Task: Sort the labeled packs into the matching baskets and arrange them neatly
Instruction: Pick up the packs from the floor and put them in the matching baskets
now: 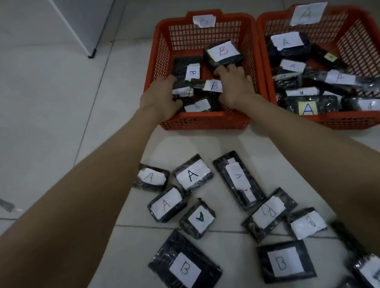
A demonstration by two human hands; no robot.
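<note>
My left hand point(160, 95) gripped a black film-wrapped pack point(182, 92) inside the orange mesh basket labelled B point(205, 121); my right hand point(234, 85) pressed flat alongside. It seemed light, slippery; edges suited gripping.

Both bare forearms stretch forward from the bottom corners, converging ahead. Left hand point(164, 97) is palm down, knuckles up, fingers curled and gripping. Right hand point(234, 87) is palm down beside it, near but apart, fingers spread forward and bent at the tips, grip unclear. Wrists straight.
</note>
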